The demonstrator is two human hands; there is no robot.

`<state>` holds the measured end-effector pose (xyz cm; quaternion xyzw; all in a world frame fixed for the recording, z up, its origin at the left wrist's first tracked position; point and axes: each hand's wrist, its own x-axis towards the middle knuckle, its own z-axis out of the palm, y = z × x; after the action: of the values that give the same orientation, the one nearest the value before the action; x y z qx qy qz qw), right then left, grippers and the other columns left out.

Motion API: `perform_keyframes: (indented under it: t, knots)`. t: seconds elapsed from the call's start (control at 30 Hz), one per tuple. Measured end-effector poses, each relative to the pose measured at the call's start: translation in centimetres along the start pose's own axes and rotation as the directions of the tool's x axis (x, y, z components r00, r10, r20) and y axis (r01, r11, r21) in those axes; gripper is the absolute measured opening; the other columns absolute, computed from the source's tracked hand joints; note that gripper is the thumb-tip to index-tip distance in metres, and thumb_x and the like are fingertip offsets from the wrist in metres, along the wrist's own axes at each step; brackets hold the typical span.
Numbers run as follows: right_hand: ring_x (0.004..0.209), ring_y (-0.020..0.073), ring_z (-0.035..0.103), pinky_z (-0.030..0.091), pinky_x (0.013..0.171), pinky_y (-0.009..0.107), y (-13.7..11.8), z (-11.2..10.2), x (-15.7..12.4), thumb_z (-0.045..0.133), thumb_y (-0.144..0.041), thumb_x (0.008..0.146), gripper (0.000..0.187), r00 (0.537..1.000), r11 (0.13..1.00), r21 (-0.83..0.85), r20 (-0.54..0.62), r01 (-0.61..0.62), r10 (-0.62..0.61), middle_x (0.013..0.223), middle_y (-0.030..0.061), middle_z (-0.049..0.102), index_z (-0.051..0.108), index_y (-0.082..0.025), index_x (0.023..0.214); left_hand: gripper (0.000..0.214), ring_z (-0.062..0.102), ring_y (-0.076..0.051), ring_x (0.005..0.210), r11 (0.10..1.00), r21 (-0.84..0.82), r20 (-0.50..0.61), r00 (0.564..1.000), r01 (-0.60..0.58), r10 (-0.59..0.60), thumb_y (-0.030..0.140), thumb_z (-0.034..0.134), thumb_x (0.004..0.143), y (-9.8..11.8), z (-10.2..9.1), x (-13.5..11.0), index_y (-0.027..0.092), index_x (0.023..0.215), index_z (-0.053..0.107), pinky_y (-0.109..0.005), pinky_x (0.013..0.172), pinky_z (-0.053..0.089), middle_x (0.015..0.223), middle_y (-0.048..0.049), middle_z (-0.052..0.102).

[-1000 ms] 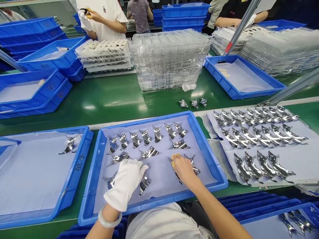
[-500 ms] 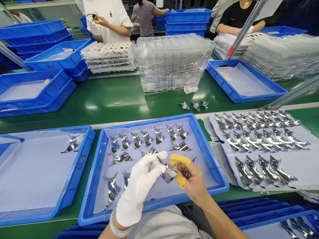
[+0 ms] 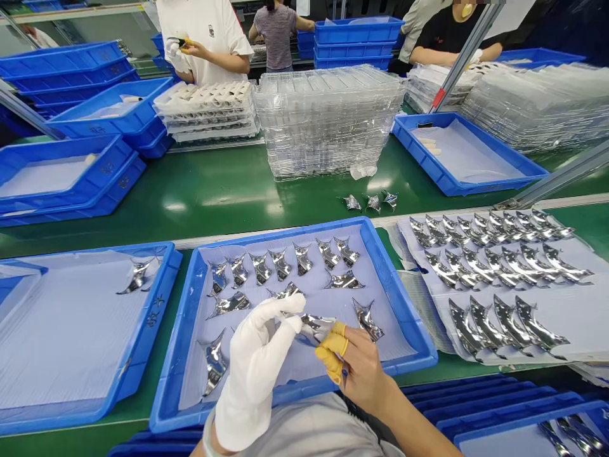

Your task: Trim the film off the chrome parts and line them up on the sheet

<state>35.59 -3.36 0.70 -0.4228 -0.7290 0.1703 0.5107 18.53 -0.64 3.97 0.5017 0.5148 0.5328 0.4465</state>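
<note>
My left hand (image 3: 257, 362), in a white glove, pinches one end of a curved chrome part (image 3: 318, 327) with pointed corners, held above the blue tray (image 3: 409, 317). Yellow finger cots cover fingertips of my right hand (image 3: 354, 362), which closes on the part's right end. A small dark thing shows at my right fingers, too little of it to name. On the tray's pale lining lie several similar chrome parts (image 3: 303, 259), some partly hidden by my left hand. Another chrome part (image 3: 367, 320) rests just beyond my right hand.
To the left is a second blue tray (image 3: 162, 304) with chrome parts (image 3: 136, 276) in its corner. Rows of chrome parts (image 3: 507, 266) cover a sheet at right. Clear plastic trays (image 3: 328, 127) are stacked across the green bench (image 3: 200, 184). Co-workers (image 3: 204, 44) stand opposite.
The chrome part has shifted left and turned flatter. My right hand has moved in from the right, and its fingers have closed on the part's end, uncovering a chrome part behind.
</note>
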Motion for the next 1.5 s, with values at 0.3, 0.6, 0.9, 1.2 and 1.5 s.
perform_keyframes:
  t: [0.3, 0.6, 0.9, 1.2, 1.5]
  knots:
    - [0.055, 0.0123, 0.038, 0.036, 0.051, 0.024, -0.2, 0.7, 0.5, 0.056, -0.032, 0.105, 0.032, 0.958, 0.856, 0.435, 0.064, -0.279, 0.279, 0.063, -0.0042, 0.049, 0.056, -0.022, 0.075, 0.023, 0.071, -0.015, 0.098, 0.979, 0.030, 0.040, 0.979, -0.201, 0.200, 0.018, 0.071, 0.095, 0.8, -0.5, -0.8, 0.034, 0.110, 0.079, -0.025, 0.083, 0.055, 0.107, 0.0021, 0.079]
    - [0.046, 0.0101, 0.033, 0.032, 0.043, 0.021, -1.6, -0.6, 1.4, 0.059, -0.048, 0.103, 0.043, 0.894, 0.755, 0.486, 0.157, -0.440, 0.420, 0.054, -0.0072, 0.039, 0.056, -0.022, 0.069, 0.030, 0.074, -0.024, 0.097, 0.984, 0.072, -0.080, 0.984, 0.163, -0.157, 0.045, 0.065, 0.097, 1.1, -0.6, -0.5, 0.023, 0.112, 0.079, -0.031, 0.076, 0.060, 0.112, -0.0060, 0.080]
    - [0.045, 0.0109, 0.041, 0.039, 0.046, 0.022, -2.5, -1.0, 1.5, 0.056, -0.038, 0.106, 0.034, 0.950, 0.909, 0.276, 0.076, -0.312, 0.303, 0.053, -0.0057, 0.050, 0.065, -0.022, 0.077, 0.049, 0.074, -0.021, 0.069, 0.978, 0.035, -0.030, 0.979, 0.204, -0.203, 0.035, 0.089, 0.073, 1.1, 0.8, 0.1, 0.025, 0.118, 0.073, -0.034, 0.063, 0.062, 0.099, -0.0039, 0.080]
    - [0.072, 0.0208, 0.076, 0.055, 0.063, 0.029, -2.0, -1.5, 0.4, 0.049, -0.010, 0.102, 0.024, 0.996, 0.995, -0.065, 0.057, 0.071, -0.067, 0.085, 0.0084, 0.080, 0.065, -0.022, 0.115, 0.016, 0.069, -0.024, 0.120, 0.996, 0.083, -0.105, 0.994, 0.013, -0.005, 0.035, 0.072, 0.095, 0.4, -0.8, -0.3, 0.030, 0.106, 0.082, -0.040, 0.110, 0.051, 0.113, -0.0014, 0.081]
    - [0.059, 0.0164, 0.063, 0.049, 0.056, 0.026, -0.1, 0.0, 0.2, 0.049, -0.009, 0.097, 0.024, 0.994, 0.980, 0.165, 0.013, -0.112, 0.111, 0.072, 0.0030, 0.072, 0.068, -0.022, 0.090, 0.028, 0.069, -0.019, 0.074, 0.857, 0.143, 0.101, 0.869, -0.495, 0.485, 0.021, 0.067, 0.095, 1.7, -0.3, -0.6, 0.037, 0.115, 0.078, -0.056, 0.111, 0.046, 0.073, 0.0035, 0.076]
